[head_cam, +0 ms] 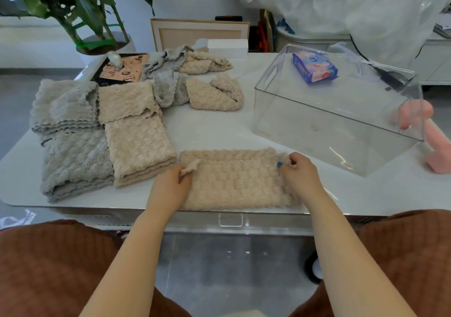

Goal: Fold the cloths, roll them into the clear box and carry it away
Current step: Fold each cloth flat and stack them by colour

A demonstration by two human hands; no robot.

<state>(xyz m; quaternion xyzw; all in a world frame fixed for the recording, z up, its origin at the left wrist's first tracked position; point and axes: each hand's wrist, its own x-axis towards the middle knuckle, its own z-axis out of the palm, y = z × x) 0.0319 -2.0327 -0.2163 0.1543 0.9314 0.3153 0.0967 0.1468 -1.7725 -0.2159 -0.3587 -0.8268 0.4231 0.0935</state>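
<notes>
Between the fingers of both hands, at the near edge of the bench (219, 128), lies a beige cloth (234, 185), folded into a wide band. The left hand (170, 189) has its fingers (180, 173) curled and pinched on a raised corner at the cloth's left end. The right hand (301, 174) has its fingers (291, 162) clamped on a small flap at the right end. Just beside the left fingers, on their outer side, a folded beige stack (139, 146) lies next to a folded grey stack (73, 160). Farther back beyond the fingers, loose cloths (185, 72) in grey and beige lie heaped. The clear box (317, 131) stands beyond and outward of the right fingers, apart from the cloth. A blue packet (314, 69) shows at its far end; I cannot tell whether it is inside or behind.
</notes>
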